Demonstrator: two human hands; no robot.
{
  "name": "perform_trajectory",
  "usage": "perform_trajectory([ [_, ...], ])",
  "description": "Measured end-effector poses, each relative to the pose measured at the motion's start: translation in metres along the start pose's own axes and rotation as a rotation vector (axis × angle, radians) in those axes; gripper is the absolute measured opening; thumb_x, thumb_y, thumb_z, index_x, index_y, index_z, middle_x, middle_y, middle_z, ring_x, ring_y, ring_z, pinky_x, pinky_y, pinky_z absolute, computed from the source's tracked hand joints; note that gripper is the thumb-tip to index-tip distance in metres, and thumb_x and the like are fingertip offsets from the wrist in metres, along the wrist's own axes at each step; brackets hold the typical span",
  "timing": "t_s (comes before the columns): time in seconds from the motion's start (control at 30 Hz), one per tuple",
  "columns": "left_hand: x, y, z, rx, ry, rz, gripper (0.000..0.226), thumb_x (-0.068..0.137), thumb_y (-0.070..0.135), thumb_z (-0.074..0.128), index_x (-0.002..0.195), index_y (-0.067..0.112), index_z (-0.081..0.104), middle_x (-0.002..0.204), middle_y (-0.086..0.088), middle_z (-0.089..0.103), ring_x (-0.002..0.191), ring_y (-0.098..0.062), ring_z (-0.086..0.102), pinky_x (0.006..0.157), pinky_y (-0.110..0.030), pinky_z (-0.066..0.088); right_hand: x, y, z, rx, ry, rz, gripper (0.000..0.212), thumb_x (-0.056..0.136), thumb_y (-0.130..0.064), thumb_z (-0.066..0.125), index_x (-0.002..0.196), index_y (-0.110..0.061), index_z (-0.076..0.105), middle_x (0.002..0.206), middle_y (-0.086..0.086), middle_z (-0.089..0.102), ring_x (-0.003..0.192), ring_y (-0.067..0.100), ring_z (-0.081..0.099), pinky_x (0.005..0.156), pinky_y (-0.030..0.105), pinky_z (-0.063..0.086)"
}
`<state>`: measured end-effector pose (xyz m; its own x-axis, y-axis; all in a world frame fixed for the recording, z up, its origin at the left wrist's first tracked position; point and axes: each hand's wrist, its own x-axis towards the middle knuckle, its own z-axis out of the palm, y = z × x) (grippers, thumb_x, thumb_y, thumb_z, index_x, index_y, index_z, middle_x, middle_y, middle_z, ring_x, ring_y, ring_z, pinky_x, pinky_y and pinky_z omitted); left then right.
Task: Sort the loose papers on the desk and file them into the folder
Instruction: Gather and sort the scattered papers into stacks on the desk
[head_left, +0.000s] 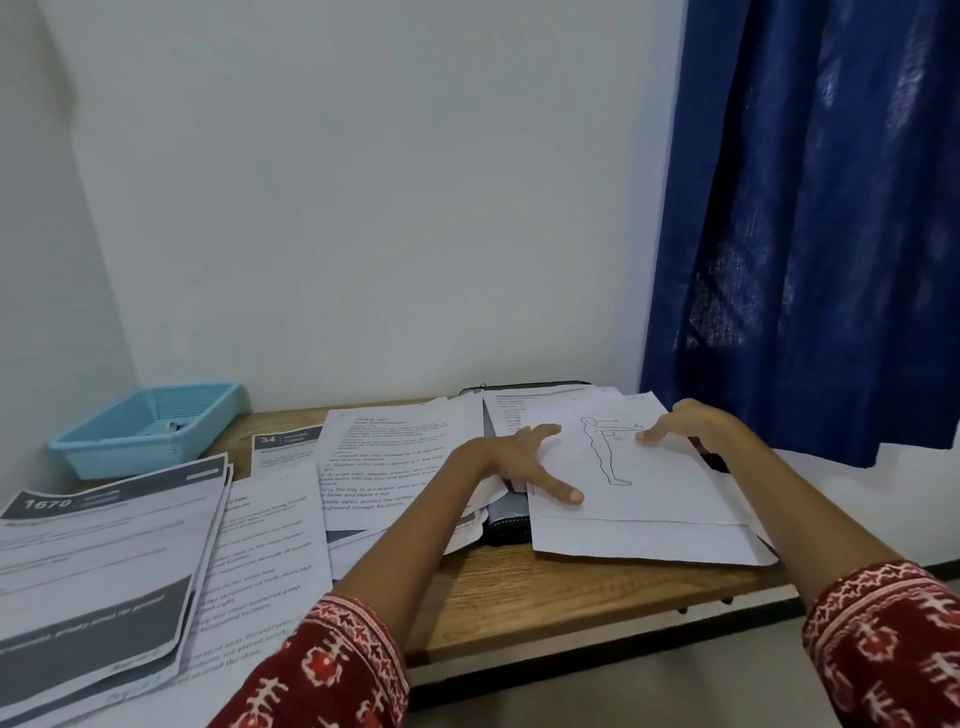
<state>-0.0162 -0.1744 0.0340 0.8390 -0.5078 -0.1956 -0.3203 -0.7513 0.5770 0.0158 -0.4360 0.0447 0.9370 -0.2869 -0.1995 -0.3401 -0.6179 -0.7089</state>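
Observation:
A sheet with an outline drawing of a standing figure (639, 473) lies on top of a small stack of white papers at the right of the wooden desk (545, 597). My left hand (524, 457) rests on the sheet's left edge, fingers spread and thumb flat on the paper. At the sheet's top right edge is my right hand (685, 423), with its fingertips touching the paper. A dark folder (506, 522) shows under the stack, mostly hidden. Loose printed pages (384, 457) overlap at the desk's middle, and dark-banded forms (104, 561) lie at the left.
A light blue plastic basket (150, 426) stands at the desk's back left corner against the white wall. A blue curtain (810, 234) hangs at the right, behind the desk. The desk's front edge runs just below the paper stack.

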Motion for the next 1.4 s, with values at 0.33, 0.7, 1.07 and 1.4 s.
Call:
perform_trajectory([
  [0.33, -0.027, -0.021, -0.012, -0.143, 0.651, 0.049, 0.041, 0.09, 0.027, 0.06, 0.123, 0.003, 0.054, 0.126, -0.011, 0.056, 0.118, -0.024, 0.052, 0.09, -0.024, 0.037, -0.034, -0.051, 0.03, 0.017, 0.25, -0.314, 0.062, 0.083, -0.036, 0.069, 0.13, 0.0, 0.049, 0.133, 0.018, 0.052, 0.118, 0.034, 0.051, 0.099, 0.044, 0.043],
  [0.7, -0.115, -0.149, -0.056, 0.024, 0.771, -0.301, 0.028, 0.085, 0.016, 0.063, 0.111, 0.006, 0.062, 0.116, -0.008, 0.061, 0.106, -0.02, 0.056, 0.086, -0.026, 0.042, -0.079, -0.134, 0.175, -0.329, 0.127, -0.503, 0.061, 0.082, -0.049, 0.066, 0.123, -0.006, 0.052, 0.124, 0.01, 0.058, 0.114, 0.027, 0.055, 0.082, 0.03, 0.043],
  [1.07, -0.135, -0.191, -0.027, -0.008, 0.893, -0.292, 0.037, 0.084, 0.026, 0.067, 0.117, 0.008, 0.061, 0.118, -0.007, 0.063, 0.107, -0.021, 0.056, 0.087, -0.022, 0.039, -0.082, -0.142, 0.198, -0.554, 0.249, -0.264, 0.068, 0.079, -0.038, 0.074, 0.13, -0.007, 0.042, 0.125, 0.01, 0.056, 0.117, 0.025, 0.053, 0.086, 0.028, 0.046],
  [1.4, -0.127, -0.199, -0.025, 0.012, 0.845, -0.384, 0.035, 0.098, 0.02, 0.044, 0.129, 0.007, 0.049, 0.13, -0.013, 0.055, 0.122, -0.028, 0.047, 0.102, -0.033, 0.036, -0.087, -0.15, 0.214, -0.43, 0.222, -0.319, 0.057, 0.078, -0.031, 0.076, 0.122, -0.007, 0.048, 0.119, 0.01, 0.059, 0.111, 0.027, 0.056, 0.071, 0.029, 0.042],
])
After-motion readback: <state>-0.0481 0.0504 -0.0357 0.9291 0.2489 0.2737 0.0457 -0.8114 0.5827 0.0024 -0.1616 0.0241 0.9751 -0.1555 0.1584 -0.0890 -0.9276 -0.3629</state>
